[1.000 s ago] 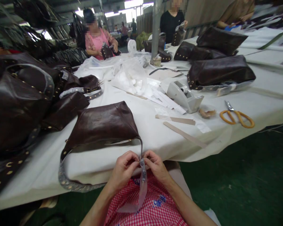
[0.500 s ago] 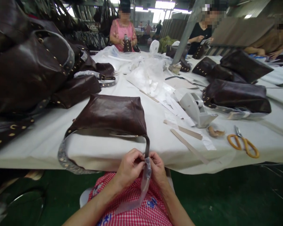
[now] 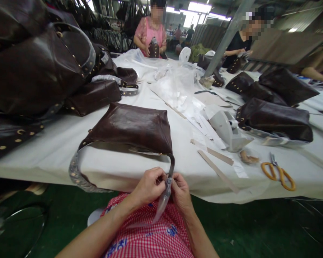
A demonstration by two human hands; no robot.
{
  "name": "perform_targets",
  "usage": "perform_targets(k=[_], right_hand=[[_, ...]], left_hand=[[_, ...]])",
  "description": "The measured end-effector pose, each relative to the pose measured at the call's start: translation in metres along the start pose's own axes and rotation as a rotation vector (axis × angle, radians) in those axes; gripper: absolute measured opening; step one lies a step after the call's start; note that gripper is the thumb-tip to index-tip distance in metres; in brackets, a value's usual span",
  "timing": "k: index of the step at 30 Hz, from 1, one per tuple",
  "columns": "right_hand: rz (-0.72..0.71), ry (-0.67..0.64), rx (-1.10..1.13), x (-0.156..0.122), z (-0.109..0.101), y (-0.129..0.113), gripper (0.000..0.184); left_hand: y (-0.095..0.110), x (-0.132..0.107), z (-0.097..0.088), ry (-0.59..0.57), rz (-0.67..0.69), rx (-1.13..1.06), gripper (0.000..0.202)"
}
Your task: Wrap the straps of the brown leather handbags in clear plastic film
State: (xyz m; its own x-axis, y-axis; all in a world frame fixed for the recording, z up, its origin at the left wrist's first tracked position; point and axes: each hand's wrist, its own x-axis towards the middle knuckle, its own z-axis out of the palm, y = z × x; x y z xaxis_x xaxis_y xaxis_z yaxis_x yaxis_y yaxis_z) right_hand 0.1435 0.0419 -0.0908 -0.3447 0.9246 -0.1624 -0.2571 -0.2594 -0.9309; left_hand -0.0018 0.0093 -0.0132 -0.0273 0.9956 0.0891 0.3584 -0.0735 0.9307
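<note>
A dark brown leather handbag lies on the cloth-covered table in front of me. Its strap comes down from the bag's right corner to the table's front edge. There my left hand and my right hand pinch the strap end from either side, together with a clear plastic wrap whose loose tail hangs over my checked apron. The fingertips partly hide the spot they grip. At the bag's left, the studded strap section, covered in plastic, loops over the table edge.
Brown bags are piled at the left, and another bag lies at the right. Orange-handled scissors, a tape dispenser and card strips lie to the right. Plastic sheets cover the middle. Co-workers stand across the table.
The camera view has shifted slightly, so the table scene sits a little further right. Both hands stay at the strap end, and the plastic tail has swung and hangs shorter.
</note>
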Motion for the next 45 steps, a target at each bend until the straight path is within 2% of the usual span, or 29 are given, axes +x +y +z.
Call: perform_targets(k=[3, 6, 9, 13, 15, 17, 22, 25, 29, 32, 34, 37, 38, 40, 42, 45], right_hand=[[-0.03, 0.009, -0.031, 0.001, -0.002, 0.0, 0.028], [-0.068, -0.005, -0.066, 0.002, -0.006, -0.005, 0.026], [-0.126, -0.046, -0.194, 0.004, -0.011, -0.016, 0.022], [-0.332, -0.052, -0.464, 0.007, -0.008, -0.038, 0.013], [-0.45, -0.03, -0.603, 0.008, -0.004, -0.048, 0.011], [-0.529, -0.065, -0.702, 0.011, -0.001, -0.056, 0.012], [-0.542, -0.235, -0.728, 0.016, 0.001, -0.068, 0.015], [-0.551, -0.226, -0.662, 0.018, 0.001, -0.065, 0.015], [-0.572, -0.18, -0.611, 0.019, 0.003, -0.059, 0.014], [-0.562, -0.231, -0.615, 0.024, 0.009, -0.059, 0.013], [-0.574, -0.248, -0.617, 0.029, 0.014, -0.06, 0.013], [-0.611, -0.224, -0.634, 0.04, 0.019, -0.059, 0.015], [-0.617, -0.214, -0.648, 0.043, 0.02, -0.059, 0.015], [-0.616, -0.233, -0.686, 0.05, 0.021, -0.061, 0.014], [-0.619, -0.296, -0.722, 0.056, 0.021, -0.065, 0.014], [-0.64, -0.349, -0.739, 0.061, 0.02, -0.072, 0.015]], left_hand=[[-0.005, 0.005, -0.001, -0.011, -0.016, -0.07, 0.01], [-0.012, 0.011, -0.001, -0.103, 0.006, -0.218, 0.01], [-0.016, 0.016, -0.002, -0.161, 0.01, -0.305, 0.004], [-0.013, 0.019, -0.005, -0.119, 0.013, -0.202, 0.009], [-0.01, 0.019, -0.01, -0.119, 0.045, -0.096, 0.013], [-0.007, 0.02, -0.015, -0.127, 0.098, -0.028, 0.015], [-0.001, 0.025, -0.023, -0.184, 0.14, -0.025, 0.013], [-0.001, 0.029, -0.019, -0.172, 0.102, -0.031, 0.011], [-0.006, 0.03, -0.01, -0.034, 0.007, -0.074, 0.01], [-0.004, 0.023, -0.012, 0.064, -0.142, -0.209, 0.009], [0.0, 0.014, -0.019, 0.035, -0.289, -0.365, 0.012], [0.007, -0.005, -0.029, -0.122, -0.491, -0.546, 0.033], [0.007, -0.01, -0.031, -0.162, -0.507, -0.551, 0.039], [0.005, -0.019, -0.03, -0.179, -0.458, -0.509, 0.043], [0.001, -0.023, -0.027, -0.141, -0.412, -0.484, 0.038], [-0.005, -0.025, -0.024, -0.108, -0.46, -0.511, 0.032]])
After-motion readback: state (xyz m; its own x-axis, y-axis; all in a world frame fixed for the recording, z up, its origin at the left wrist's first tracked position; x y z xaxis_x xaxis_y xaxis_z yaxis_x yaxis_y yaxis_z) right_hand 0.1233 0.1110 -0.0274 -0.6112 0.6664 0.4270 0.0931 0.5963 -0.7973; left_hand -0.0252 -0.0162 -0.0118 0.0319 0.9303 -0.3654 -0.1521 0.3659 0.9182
